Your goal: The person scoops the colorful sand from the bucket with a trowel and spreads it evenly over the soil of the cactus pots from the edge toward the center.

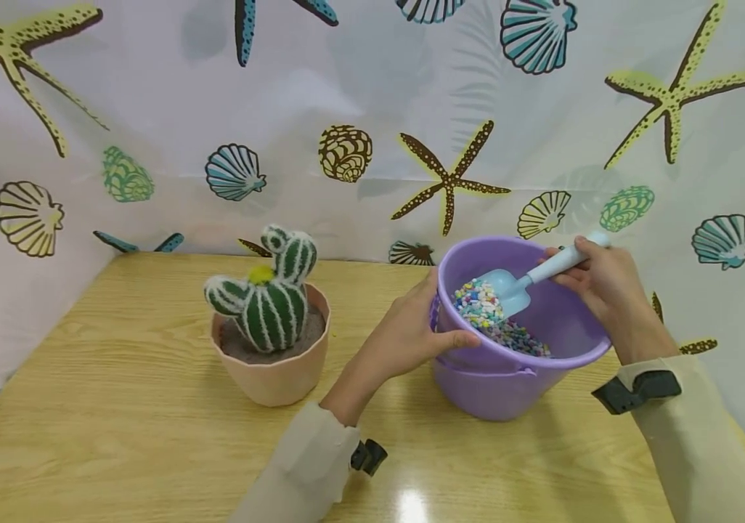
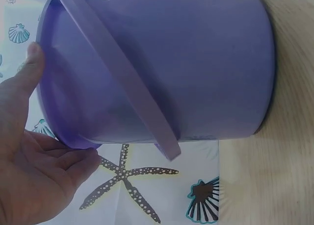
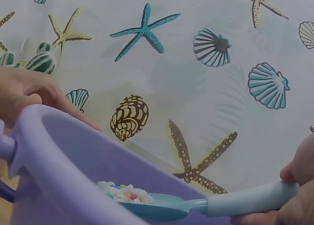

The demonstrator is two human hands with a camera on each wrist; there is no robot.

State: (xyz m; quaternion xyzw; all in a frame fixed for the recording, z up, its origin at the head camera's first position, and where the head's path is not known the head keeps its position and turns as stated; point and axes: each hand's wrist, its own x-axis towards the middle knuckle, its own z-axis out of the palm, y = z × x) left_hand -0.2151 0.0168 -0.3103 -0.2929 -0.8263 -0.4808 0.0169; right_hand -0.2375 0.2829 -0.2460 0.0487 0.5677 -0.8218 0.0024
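A purple bucket (image 1: 490, 396) with a folded-down handle (image 2: 132, 87) stands on the right part of the table. My left hand (image 1: 405, 327) grips its left rim, thumb on the near side and fingers on the far side. The right hand (image 1: 611, 290) holds a light blue toy shovel (image 1: 562, 261) by the handle above the bucket's opening. Small multicoloured beads or pebbles (image 1: 477, 299) are heaped on the shovel's blade, inside the rim. More of them (image 1: 519, 340) lie in the bucket. In the right wrist view, the bucket wall hides the lower part of the blade.
Left of the bucket, a pink pot (image 1: 274, 378) holds a knitted-looking green cactus (image 1: 274, 316) with a yellow flower. The wooden table (image 1: 117, 407) meets a white cloth (image 1: 359, 87) printed with shells and starfish at its back edge.
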